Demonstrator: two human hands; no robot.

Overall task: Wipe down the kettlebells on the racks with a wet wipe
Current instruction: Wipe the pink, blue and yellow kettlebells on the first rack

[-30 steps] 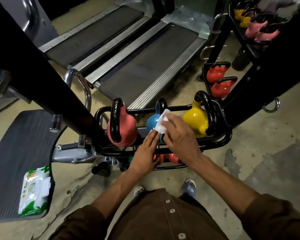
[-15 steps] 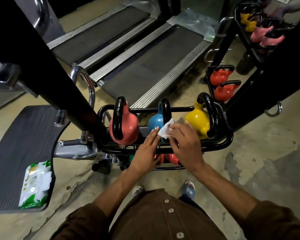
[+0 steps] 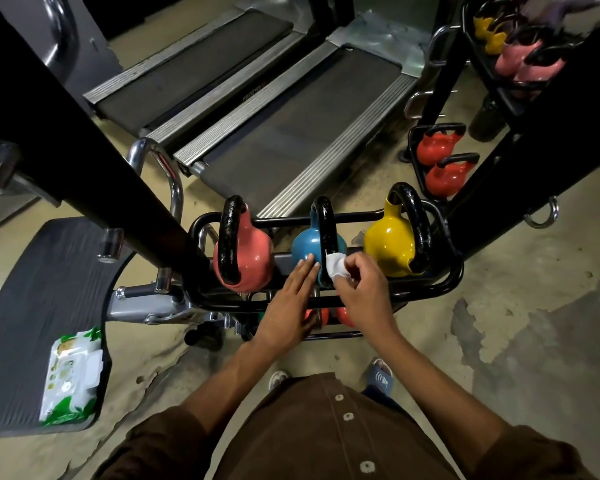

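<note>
Head view, and we're on the middle bell of the top row: the glossy blue round kettlebell (image 3: pixel 305 245) sits in the black tubular steel rack (image 3: pixel 448 276), between a salmon-pink kettlebell (image 3: pixel 253 259) on its left and a yellow kettlebell (image 3: pixel 387 244) on its right. Now the right hand (image 3: pixel 362 287) pinches the bunched white wet wipe (image 3: pixel 336 266) between thumb and fingertips, pressed to the near foot of the bell's thick black handle (image 3: pixel 324 226). And the left hand (image 3: pixel 286 308) lies flat, fingers straight and together, tips resting on the blue shell. That's a steadying touch, by the look of it.

To do this well, I'd wrap the wipe right round the handle rather than dab at it. That black coating looks lumpy and pitted, just the texture to hold grime. Follow the whole loop, then the joints where handle meets body. The shell is smooth and shiny, so broad strokes should do there. It's a round, heavy-looking bell cradled on bars, so bracing it makes sense.

Near left, a green-and-white soft pack of wipes (image 3: pixel 71 375) lies on a ribbed dark grey platform (image 3: pixel 32 299). Far right, red kettlebells (image 3: pixel 437 147) sit in another rack.
</note>
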